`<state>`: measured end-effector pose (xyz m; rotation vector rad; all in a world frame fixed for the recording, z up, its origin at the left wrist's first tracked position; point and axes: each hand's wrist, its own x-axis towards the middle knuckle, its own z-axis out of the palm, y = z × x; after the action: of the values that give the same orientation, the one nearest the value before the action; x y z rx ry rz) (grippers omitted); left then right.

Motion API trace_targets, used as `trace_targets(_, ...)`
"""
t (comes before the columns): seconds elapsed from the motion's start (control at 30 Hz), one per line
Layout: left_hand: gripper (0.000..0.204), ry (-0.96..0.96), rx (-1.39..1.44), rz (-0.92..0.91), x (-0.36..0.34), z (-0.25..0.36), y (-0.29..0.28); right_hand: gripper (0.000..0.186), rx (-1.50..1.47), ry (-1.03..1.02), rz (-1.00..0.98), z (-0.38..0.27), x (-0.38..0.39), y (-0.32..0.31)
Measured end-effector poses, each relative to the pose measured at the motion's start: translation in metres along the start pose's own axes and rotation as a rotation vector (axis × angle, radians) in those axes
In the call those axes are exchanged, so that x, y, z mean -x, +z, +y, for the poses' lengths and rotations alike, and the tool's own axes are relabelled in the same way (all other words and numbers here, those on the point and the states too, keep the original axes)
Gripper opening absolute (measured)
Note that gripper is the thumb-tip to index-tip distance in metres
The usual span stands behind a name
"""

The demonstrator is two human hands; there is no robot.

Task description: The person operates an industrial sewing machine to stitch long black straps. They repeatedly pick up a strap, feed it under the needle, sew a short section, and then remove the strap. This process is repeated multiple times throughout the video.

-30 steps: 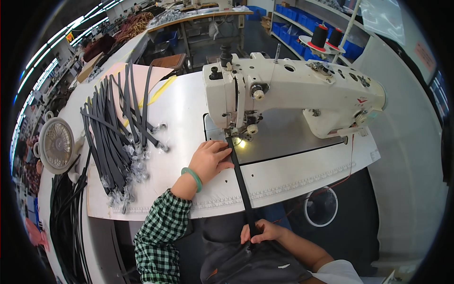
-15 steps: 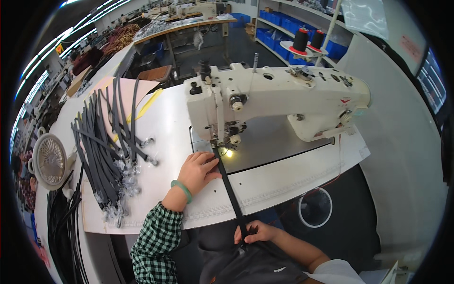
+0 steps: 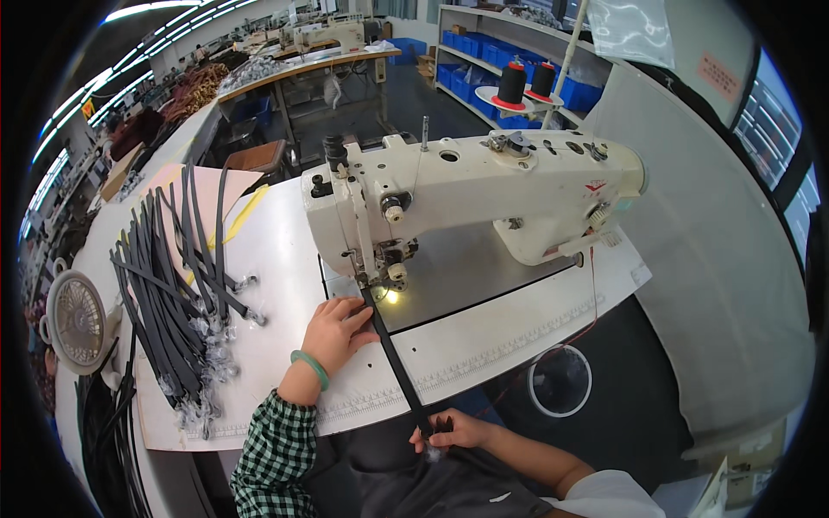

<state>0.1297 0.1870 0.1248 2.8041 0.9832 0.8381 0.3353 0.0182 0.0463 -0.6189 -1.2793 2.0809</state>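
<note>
A white sewing machine (image 3: 479, 194) stands on the white table (image 3: 268, 363). A black strap (image 3: 393, 363) runs from under its presser foot (image 3: 370, 281) down past the table's front edge. My left hand (image 3: 337, 337), with a green bangle at the wrist, has its fingers closed on the strap just in front of the foot. My right hand (image 3: 453, 432) grips the strap's lower end over my dark-clothed lap, with a small clear piece below it. A pile of black straps with clear-wrapped ends (image 3: 173, 311) lies left of the machine, partly over pink sheeting (image 3: 157, 181).
At the far left are a small grey fan (image 3: 76, 315) and hanging black strips (image 3: 99, 414). Two black thread cones (image 3: 511, 85) stand behind the machine, blue bins (image 3: 583, 95) on shelves beyond. A pale sheet (image 3: 717, 285) hangs at right, a white ring (image 3: 560, 406) below the table.
The view has shifted, so machine, table and hands appear lower and further left. Both my hands keep hold of the strap, with little visible movement along it.
</note>
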Motion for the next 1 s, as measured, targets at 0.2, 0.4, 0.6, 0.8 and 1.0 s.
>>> trace_targets(0.2,0.040,-0.008,0.027,-0.004,0.001,-0.002,-0.001,0.030,-0.108,0.041,0.102,-0.011,-0.002,0.003)
trace_targets(0.4,0.040,0.010,0.035,0.023,0.003,-0.002,0.000,0.015,1.035,-0.333,0.554,-0.046,0.012,0.017)
trace_targets(0.6,0.040,0.036,0.034,0.050,0.004,-0.006,0.004,0.028,1.673,-0.594,0.345,-0.099,-0.020,0.016)
trace_targets(0.8,0.040,0.039,0.036,0.059,0.003,-0.006,0.005,0.027,1.699,-0.637,0.273,-0.097,-0.036,-0.002)
trace_targets(1.0,0.039,0.035,0.044,0.057,0.002,-0.005,0.004,0.026,1.701,-0.641,0.180,-0.104,-0.049,-0.017)
